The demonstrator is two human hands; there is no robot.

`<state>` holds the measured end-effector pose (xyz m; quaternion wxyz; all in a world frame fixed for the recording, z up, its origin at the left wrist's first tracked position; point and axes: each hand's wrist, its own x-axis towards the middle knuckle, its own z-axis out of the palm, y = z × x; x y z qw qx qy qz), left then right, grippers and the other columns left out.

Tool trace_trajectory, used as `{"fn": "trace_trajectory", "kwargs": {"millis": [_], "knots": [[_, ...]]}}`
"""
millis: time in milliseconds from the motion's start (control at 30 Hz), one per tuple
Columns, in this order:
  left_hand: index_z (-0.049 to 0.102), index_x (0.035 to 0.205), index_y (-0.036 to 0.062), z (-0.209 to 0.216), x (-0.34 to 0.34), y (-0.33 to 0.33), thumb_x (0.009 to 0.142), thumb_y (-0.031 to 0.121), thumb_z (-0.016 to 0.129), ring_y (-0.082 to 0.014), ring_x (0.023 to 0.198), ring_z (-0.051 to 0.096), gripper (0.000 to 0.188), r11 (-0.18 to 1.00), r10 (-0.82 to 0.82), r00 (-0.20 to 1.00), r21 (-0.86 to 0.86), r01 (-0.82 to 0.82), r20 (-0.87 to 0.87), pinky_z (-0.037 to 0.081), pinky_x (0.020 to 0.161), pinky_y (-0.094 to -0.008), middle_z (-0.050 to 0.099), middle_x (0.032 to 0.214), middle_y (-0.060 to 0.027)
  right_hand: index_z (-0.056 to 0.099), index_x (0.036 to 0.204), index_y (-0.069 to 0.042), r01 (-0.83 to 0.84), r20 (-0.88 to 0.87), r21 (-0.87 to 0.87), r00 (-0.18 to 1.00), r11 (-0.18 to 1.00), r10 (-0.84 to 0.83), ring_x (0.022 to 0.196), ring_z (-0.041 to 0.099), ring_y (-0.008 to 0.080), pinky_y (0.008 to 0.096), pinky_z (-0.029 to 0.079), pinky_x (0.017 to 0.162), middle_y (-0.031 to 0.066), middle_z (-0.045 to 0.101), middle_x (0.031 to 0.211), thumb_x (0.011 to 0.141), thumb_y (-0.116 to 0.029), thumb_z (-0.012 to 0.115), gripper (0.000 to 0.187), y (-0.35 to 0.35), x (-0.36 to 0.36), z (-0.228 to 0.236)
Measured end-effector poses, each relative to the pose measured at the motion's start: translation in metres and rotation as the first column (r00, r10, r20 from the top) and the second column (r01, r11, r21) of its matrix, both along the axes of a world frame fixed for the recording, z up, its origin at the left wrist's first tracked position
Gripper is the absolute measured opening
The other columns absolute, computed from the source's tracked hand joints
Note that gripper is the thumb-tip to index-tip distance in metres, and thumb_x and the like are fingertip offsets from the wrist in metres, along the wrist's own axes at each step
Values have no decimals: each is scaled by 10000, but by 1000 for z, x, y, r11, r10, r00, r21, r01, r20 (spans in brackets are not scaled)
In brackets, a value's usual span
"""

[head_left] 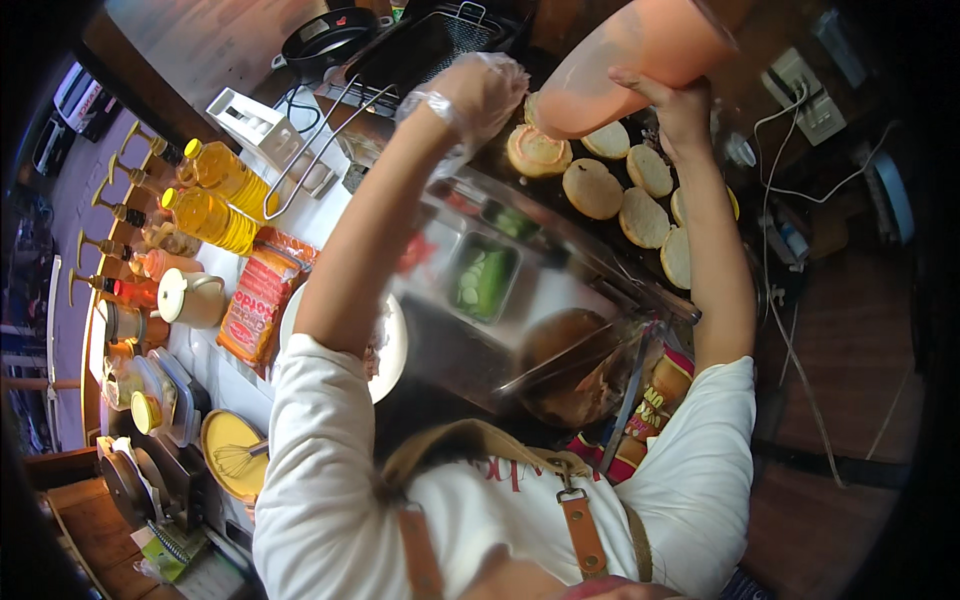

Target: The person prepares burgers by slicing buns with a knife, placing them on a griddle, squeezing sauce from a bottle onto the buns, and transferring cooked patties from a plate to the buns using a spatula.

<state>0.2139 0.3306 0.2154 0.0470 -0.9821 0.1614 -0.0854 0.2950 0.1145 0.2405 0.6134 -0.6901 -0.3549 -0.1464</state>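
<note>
My right hand (680, 112) is wrapped round a translucent squeeze bottle (632, 75) of orange-pink sauce. The bottle is tilted, its lower end just over a bun half (540, 152) that has sauce on its face. Several other bun halves (593, 188) lie on the dark griddle to the right of it, pale sides up. Left of the bottle is my left hand (478, 98) in a clear plastic glove, fingers curled. Whether it holds anything is hidden.
Nearer me is a topping station with a tray of sliced cucumber (486, 280). Left stand oil bottles (225, 215), pump bottles, a red-orange package (262, 300) and a yellow bowl with a whisk (235, 455). A fryer basket (460, 45) sits at the back; cords hang on the right.
</note>
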Motion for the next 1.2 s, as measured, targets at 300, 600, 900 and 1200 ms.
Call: {"fn": "trace_trajectory", "kwargs": {"millis": [300,600,900,1200], "knots": [[582,1020,22,-14,7,8,825,189,491,-228,875,563,272,989,7,975,-147,26,221,454,758,-342,598,947,-100,607,873,6,-34,-60,-10,998,999,34,797,600,141,264,482,751,53,622,875,605,-5,759,308,3,0,9],[575,782,-3,8,12,-30,818,110,534,-289,707,577,125,820,-12,899,-510,259,437,474,609,-338,597,768,-132,533,1044,-36,-42,-301,156,950,987,88,949,563,165,298,489,799,59,570,1013,685,5,696,396,-55,-8,4],[606,839,3,-35,34,-62,757,119,569,-350,735,552,147,681,-145,872,-593,430,467,463,650,-375,582,798,-183,516,1045,8,88,-190,71,979,994,-73,893,577,184,311,495,792,80,561,1001,610,79,724,488,-85,-25,3],[634,811,49,-14,-7,-45,810,166,511,-304,736,574,170,841,-368,920,-375,390,133,464,651,-364,603,782,-133,576,956,7,-3,-232,-95,972,995,-19,854,588,167,289,478,792,72,601,929,591,86,714,398,-75,-37,2]]}}
